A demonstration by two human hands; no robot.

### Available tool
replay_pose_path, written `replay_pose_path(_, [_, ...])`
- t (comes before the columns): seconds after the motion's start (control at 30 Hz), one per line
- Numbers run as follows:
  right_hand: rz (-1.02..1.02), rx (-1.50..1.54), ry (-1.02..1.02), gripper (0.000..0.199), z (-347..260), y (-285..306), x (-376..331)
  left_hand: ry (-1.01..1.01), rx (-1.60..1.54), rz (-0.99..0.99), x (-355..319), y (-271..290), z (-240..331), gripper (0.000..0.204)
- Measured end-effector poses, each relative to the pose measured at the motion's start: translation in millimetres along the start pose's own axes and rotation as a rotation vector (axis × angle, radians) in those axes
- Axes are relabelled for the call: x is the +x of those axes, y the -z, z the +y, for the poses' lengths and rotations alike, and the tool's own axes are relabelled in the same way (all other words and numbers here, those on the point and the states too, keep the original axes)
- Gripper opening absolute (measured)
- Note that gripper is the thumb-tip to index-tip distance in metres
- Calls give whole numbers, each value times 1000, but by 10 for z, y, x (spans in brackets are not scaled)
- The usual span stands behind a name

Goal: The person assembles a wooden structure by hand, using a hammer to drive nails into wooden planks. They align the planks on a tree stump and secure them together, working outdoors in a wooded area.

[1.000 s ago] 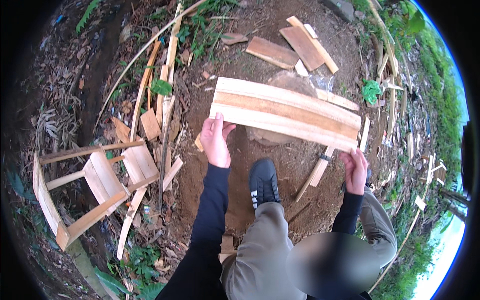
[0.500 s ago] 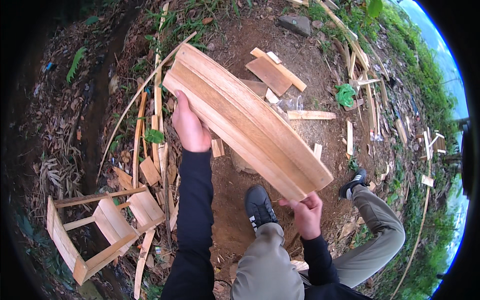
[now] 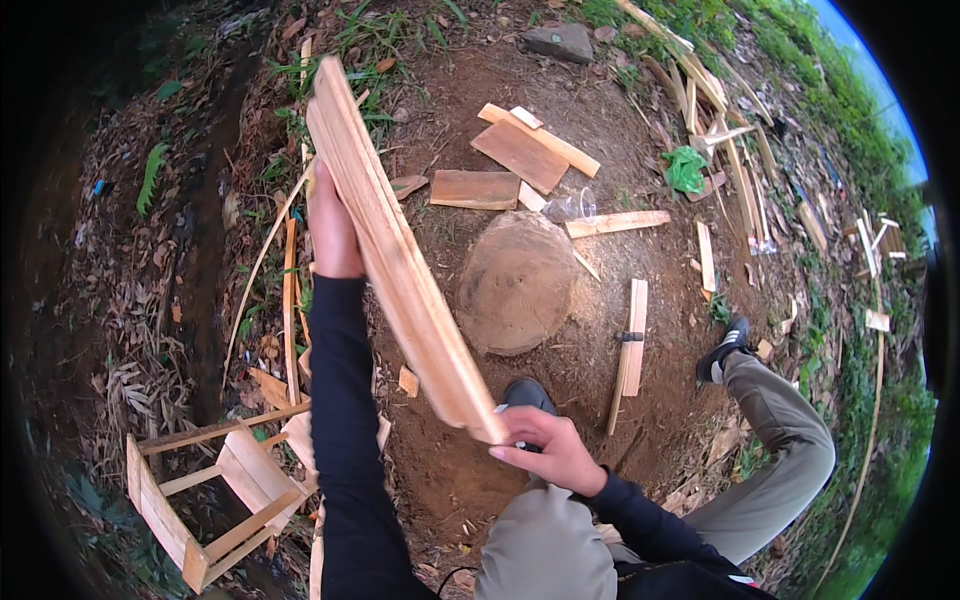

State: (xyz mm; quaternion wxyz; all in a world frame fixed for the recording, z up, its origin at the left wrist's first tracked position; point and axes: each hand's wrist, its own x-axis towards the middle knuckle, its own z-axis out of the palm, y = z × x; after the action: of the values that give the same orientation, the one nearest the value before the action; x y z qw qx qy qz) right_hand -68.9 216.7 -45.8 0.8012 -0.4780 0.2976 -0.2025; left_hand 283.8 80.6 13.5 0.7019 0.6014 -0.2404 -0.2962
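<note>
A long piece of pale wood [image 3: 400, 260], made of planks joined lengthwise, slants across the middle, turned so that its narrow side faces up. My left hand [image 3: 337, 225] is closed around its far part, the fingers mostly hidden behind it. At its near end, my right hand [image 3: 548, 448] grips the corner between thumb and fingers. Just right of the wood piece, a round tree stump [image 3: 515, 285] stands on the dirt.
A wooden frame with slats [image 3: 215, 470] stands at the lower left. Loose boards [image 3: 475, 189] lie beyond the stump. To its right are wood strips [image 3: 632, 350] with a small dark object across them. A green plastic bag [image 3: 684, 170] and scrap wood [image 3: 745, 190] lie farther right.
The joined planks have swung left and tipped from broad face up to narrow side up, uncovering the stump and the wood strips. Both hands have moved left with the piece, still holding it.
</note>
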Motion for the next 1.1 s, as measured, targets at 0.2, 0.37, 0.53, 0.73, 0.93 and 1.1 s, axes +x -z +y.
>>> replay_pose_path(0.2, [9, -241, -132, 16, -53, 920, -394, -45, 582, -455, 134, -149, 470, 59])
replay_pose_path(0.37, [482, -140, 96, 21, -460, 1279, -55, -153, 842, -885, -310, -267, 83, 62])
replay_pose_path(0.53, [584, -218, 345, 30, -586, 1419, 578, -95, 942, -1194, -763, -648, -371, 43])
replay_pose_path(0.73, [423, -333, 148, 27, -419, 1535, 809, -90, 1012, -1294, -915, -821, -681, 39])
replay_pose_path(0.93, [468, -288, 229, 26, -37, 1571, 966, -163, 1139, -1204, -917, -801, -703, 33])
replay_pose_path(1.1, [547, -358, 264, 27, 7, 1510, 1143, -485, 1245, -1045, -869, -676, -839, 31])
